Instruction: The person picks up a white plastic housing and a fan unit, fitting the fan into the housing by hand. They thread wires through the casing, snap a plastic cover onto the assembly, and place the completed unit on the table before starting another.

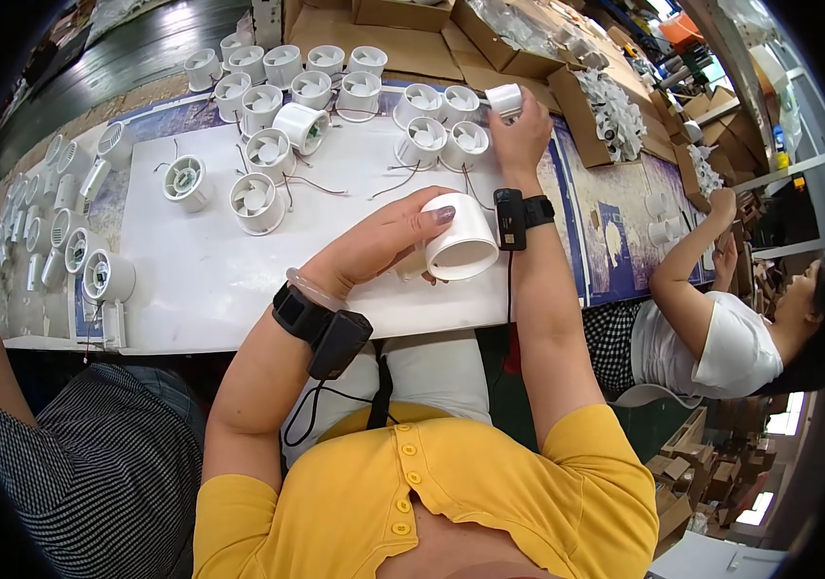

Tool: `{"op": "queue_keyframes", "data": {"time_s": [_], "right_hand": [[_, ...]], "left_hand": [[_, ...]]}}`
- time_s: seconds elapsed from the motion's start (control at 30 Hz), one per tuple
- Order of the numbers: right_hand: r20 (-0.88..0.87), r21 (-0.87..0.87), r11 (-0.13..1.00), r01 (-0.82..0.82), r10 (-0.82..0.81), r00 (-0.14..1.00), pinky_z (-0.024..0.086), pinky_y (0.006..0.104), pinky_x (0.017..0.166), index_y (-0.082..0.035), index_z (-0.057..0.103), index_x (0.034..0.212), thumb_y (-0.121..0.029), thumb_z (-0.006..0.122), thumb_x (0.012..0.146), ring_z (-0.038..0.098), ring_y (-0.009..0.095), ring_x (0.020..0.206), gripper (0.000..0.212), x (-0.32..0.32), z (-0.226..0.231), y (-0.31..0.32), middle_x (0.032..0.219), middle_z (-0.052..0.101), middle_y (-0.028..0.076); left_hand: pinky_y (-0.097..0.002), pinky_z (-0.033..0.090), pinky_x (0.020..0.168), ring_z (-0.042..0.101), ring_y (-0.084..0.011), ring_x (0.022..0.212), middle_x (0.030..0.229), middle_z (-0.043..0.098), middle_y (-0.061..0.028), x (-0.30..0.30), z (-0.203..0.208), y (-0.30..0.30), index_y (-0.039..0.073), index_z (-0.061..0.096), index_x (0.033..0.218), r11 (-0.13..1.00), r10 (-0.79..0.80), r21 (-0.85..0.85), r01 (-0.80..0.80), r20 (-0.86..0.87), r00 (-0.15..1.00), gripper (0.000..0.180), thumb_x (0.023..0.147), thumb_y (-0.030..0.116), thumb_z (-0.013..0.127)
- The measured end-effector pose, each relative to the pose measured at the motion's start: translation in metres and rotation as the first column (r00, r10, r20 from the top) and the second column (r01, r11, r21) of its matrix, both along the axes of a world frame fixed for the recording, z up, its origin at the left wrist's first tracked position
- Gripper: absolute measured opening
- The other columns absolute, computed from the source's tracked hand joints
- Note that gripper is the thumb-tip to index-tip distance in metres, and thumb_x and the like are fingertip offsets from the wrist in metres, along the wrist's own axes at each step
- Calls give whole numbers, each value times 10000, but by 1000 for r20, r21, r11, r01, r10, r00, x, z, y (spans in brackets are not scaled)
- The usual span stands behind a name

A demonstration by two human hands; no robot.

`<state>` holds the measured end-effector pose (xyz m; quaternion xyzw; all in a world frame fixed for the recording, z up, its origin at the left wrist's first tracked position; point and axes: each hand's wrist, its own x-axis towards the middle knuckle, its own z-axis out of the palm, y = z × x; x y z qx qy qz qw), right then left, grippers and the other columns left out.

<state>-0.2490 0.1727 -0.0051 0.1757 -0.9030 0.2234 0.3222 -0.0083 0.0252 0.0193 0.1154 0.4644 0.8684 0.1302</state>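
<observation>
My left hand (pixel 388 236) is closed around a white plastic cylinder housing (pixel 462 253), tilted with its open end toward me above the table's front part. Farther off, my right hand (pixel 524 135) is stretched out, its fingers closed on a small white round fan part (pixel 504 98) beside the row of fan units. Just left of it stand white fan housings (pixel 422 141) with blades inside and thin wires trailing out. A tipped fan unit (pixel 301 127) and a unit with a visible inner board (pixel 186 183) lie farther left.
White handheld fan bodies (pixel 67 193) crowd the table's left end, near a neighbour in a dark checked top (pixel 94 463). At the right, cardboard boxes (pixel 581 116) hold many white fan blades (pixel 615 111). Another person in a white shirt (pixel 707 343) works there.
</observation>
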Motion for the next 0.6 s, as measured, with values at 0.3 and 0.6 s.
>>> {"op": "queue_keyframes", "data": {"time_s": [0.3,0.6], "right_hand": [[161,-529,800,-284,423,892,374,282,970,-49,584,1211,-205,584,871,512,218,1119,374,1,-16,-6,1165,568,103],[285,-688,629,-361,692,664,372,321,1005,-1,541,1235,-255,472,963,496,259,1166,379,50,-39,-73,1279,494,156]], "left_hand": [[-261,521,660,599,-130,860,1040,596,-83,2,0,2,35,421,1318,998,10,-61,-10,-5,1000,519,942,379,516],[-245,484,628,587,-110,748,897,626,-38,10,4,-8,38,580,1122,961,-147,-206,185,184,972,389,919,370,560]]}}
